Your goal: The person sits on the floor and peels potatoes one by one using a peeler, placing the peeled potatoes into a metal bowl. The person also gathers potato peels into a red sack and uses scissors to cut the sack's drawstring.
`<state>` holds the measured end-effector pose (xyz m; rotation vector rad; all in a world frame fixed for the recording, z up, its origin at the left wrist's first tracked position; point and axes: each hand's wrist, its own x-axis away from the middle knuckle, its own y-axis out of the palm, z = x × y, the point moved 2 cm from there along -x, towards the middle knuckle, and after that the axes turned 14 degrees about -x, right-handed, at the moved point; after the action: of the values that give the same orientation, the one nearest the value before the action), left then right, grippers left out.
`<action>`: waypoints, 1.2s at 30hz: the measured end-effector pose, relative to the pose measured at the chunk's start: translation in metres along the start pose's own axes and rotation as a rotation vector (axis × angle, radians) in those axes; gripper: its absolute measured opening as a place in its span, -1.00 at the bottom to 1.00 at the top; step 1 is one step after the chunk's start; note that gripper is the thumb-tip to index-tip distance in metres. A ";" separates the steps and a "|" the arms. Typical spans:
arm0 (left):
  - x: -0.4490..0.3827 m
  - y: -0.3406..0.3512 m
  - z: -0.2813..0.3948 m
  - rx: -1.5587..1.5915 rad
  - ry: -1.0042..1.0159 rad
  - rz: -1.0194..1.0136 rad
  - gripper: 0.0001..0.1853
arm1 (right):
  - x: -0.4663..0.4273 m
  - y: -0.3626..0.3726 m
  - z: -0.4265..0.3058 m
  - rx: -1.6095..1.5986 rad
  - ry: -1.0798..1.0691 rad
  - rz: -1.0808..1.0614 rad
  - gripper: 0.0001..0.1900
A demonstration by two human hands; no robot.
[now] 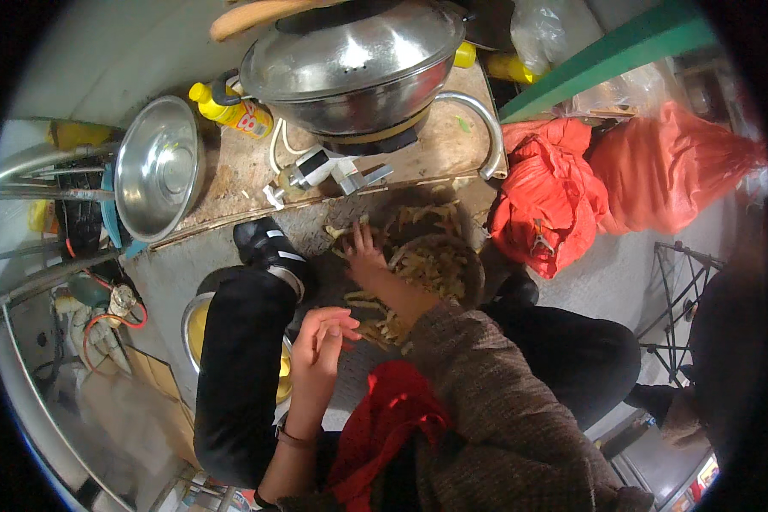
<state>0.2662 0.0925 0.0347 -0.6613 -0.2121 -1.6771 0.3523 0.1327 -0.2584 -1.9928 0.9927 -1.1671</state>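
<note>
My right hand (366, 253) reaches down to the grey floor (326, 275), fingers spread and touching or just over loose vegetable peelings (338, 232). Beside it, to the right, stands a round container (479, 272) heaped with the same pale peelings (432, 265). More peelings (381, 320) lie scattered below my right forearm and behind the container. My left hand (323, 336) hovers in front of my left knee, its fingers loosely bent, with nothing visible in it. Partly hidden behind my left leg, a metal basin (189, 326) has yellow contents (198, 329).
A large lidded steel pot (358, 64) rests on a low wooden board (224, 192). Near it are a steel bowl (160, 173), a yellow bottle (237, 115) and a metal fitting (326, 169). Red sacks (550, 198) stand right, with pliers-like tool (540, 238) on one. A person (736, 333) is at far right.
</note>
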 end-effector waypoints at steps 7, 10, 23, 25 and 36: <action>0.009 -0.001 0.003 0.045 -0.017 -0.015 -0.79 | 0.007 -0.031 0.031 -0.279 -0.020 -0.213 -0.71; 0.007 -0.002 -0.004 0.026 -0.017 -0.011 -0.80 | -0.012 -0.089 0.134 -0.553 0.155 0.413 -0.72; -0.107 0.097 -0.259 -0.340 -0.135 -0.198 -0.51 | -0.003 -0.049 0.165 -0.625 0.177 -0.161 -0.57; -0.115 0.109 -0.261 -0.316 -0.244 -0.263 -0.45 | 0.015 -0.067 0.187 -0.589 0.143 0.086 -0.61; -0.040 0.032 -0.148 -0.189 -0.038 -0.197 -0.62 | 0.069 -0.053 0.239 -0.337 0.241 0.501 -0.39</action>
<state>0.2544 0.0471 -0.1148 -0.8358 -0.1507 -1.8899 0.6047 0.1348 -0.2863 -1.7058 1.7901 -1.0159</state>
